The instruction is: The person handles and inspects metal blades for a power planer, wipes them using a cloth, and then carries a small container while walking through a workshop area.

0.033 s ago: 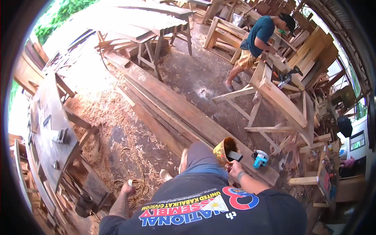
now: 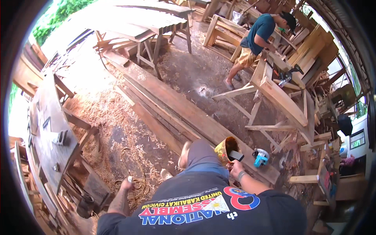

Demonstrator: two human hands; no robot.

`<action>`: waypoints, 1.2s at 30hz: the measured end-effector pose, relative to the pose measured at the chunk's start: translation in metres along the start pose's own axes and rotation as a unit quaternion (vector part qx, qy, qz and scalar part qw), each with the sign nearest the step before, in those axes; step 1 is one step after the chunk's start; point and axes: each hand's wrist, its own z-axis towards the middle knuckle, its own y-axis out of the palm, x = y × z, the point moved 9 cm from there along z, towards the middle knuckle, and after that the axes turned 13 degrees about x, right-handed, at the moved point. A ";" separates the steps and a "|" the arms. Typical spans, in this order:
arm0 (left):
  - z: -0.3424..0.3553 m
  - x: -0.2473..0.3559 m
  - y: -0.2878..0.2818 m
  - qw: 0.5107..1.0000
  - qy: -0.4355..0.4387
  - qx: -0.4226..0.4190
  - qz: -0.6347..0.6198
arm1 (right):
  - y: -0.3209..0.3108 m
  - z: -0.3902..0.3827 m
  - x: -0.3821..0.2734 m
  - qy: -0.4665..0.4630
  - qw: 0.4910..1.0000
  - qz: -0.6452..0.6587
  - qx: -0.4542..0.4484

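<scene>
My left hand [image 2: 127,184] hangs low at my left side, fingers closed on a small white object [image 2: 130,179] too small to name. Below it a thin cord [image 2: 141,181] lies in loose loops among the shavings. My right hand [image 2: 236,169] is closed beside a yellow patterned, bucket-like container [image 2: 221,150] with its mouth tilted to the right. A grey and black rectangular block [image 2: 236,156] sticks out of that mouth, right by my fingertips. What exactly the right fingers grip is hidden. A blue circular saw [image 2: 261,158] rests on the plank just right of them.
Long planks [image 2: 172,100] cross the floor in front of my legs. A plywood-topped workbench [image 2: 49,113] stands at left, a plank-laden trestle [image 2: 150,29] at the back. Far right, another person [image 2: 260,35] bends over a sawhorse bench [image 2: 280,94] bearing a cordless drill [image 2: 289,76].
My left hand has risen slightly. The right hand and the container have barely shifted. The other person has moved a little.
</scene>
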 end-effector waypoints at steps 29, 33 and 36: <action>0.187 0.666 0.108 0.936 0.133 -0.197 0.260 | 0.149 0.109 -0.290 0.029 0.999 -0.028 0.008; 0.218 0.727 0.158 0.913 0.170 -0.259 0.264 | 0.210 0.148 -0.376 0.016 1.000 -0.013 0.024; 0.260 0.790 0.190 0.929 0.199 -0.222 0.220 | 0.262 0.161 -0.463 -0.068 0.995 -0.055 0.050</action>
